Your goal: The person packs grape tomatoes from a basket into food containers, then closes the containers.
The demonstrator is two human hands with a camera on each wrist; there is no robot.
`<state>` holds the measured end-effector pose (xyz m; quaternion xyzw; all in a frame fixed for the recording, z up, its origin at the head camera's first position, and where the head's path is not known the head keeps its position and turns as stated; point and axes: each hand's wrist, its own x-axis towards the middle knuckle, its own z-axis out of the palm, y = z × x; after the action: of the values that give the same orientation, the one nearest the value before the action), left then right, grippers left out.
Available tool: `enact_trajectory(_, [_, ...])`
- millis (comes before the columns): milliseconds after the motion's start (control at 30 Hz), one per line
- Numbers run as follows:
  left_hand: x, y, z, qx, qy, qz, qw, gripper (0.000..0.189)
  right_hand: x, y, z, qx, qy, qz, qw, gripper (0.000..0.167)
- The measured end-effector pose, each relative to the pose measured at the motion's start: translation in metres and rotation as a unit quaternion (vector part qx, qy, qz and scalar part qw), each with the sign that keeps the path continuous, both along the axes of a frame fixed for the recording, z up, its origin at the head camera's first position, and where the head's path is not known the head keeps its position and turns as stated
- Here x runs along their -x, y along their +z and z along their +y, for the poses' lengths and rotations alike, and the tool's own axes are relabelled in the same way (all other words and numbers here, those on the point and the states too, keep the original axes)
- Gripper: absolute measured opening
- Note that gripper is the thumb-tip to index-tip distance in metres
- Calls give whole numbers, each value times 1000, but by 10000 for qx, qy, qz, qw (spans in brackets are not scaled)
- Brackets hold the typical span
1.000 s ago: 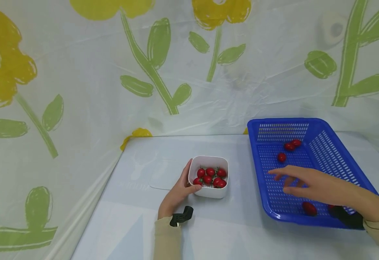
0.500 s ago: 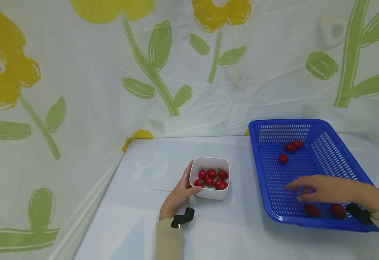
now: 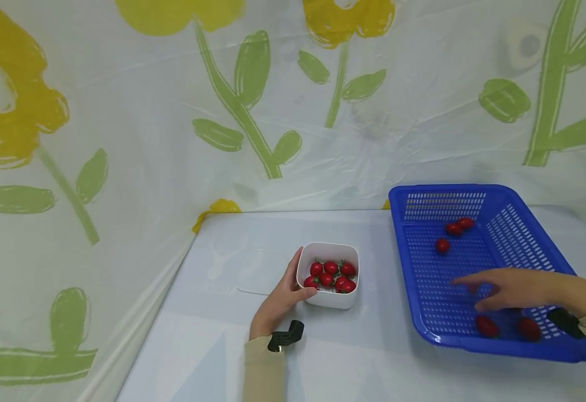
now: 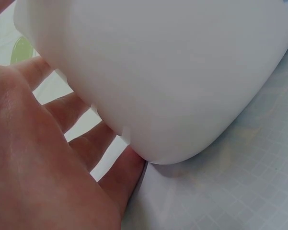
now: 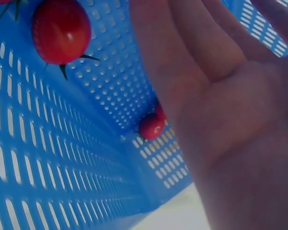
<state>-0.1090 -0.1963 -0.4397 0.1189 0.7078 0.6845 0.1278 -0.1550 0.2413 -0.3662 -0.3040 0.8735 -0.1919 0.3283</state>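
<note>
My left hand [image 3: 284, 293] holds a small white square container [image 3: 330, 301] by its left side, thumb over the near rim. In the left wrist view, the fingers lie along the white container wall [image 4: 167, 72]. Several red cherry tomatoes [image 3: 330, 268] with green stems sit inside it. My right hand [image 3: 519, 287] is inside the blue perforated basket [image 3: 408, 268], fingers loosely bent, with nothing seen between them. Near its thumb lie a cherry tomato [image 3: 487, 326] and another tomato [image 3: 529, 329]. The right wrist view shows one stemmed tomato [image 5: 62, 33] to the side of the palm.
Several tomatoes lie farther back in the basket, among them a single tomato [image 3: 442, 245]. The white table [image 3: 353, 352] extends around both containers. Behind it hangs a white curtain [image 3: 142, 111] with printed yellow flowers.
My right hand has moved to the right over the basket, closer to the near-side tomatoes. The left hand keeps its hold on the white container. The head view has shifted slightly.
</note>
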Motion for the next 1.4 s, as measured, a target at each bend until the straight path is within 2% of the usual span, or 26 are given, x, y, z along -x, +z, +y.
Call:
enact_trajectory(200, [0, 0, 0, 30, 30, 48, 10000, 84, -4, -4, -1, -168, -426, -773, 9960, 48])
enact_trajectory(333, [1, -1, 0, -7, 7, 70, 10000, 84, -7, -7, -3, -260, -725, -1307, 9884, 39])
enact_trajectory(500, [2, -2, 0, -55, -25, 100, 9999, 84, -11, -9, -9, -403, -1031, -1689, 9794, 27])
enact_trajectory(667, [1, -2, 0, -60, -11, 77, 10000, 84, -14, -8, -16, -596, -1000, -1741, 9778, 18])
enact_trajectory(1000, [0, -1, 1, -38, 20, -12, 10000, 85, -15, -12, -23, -637, -851, -1728, 9792, 20])
enact_trajectory(1400, [-1, 1, 1, -29, 22, -67, 10000, 83, -2, -12, -12, 234, -456, -1303, 9902, 22])
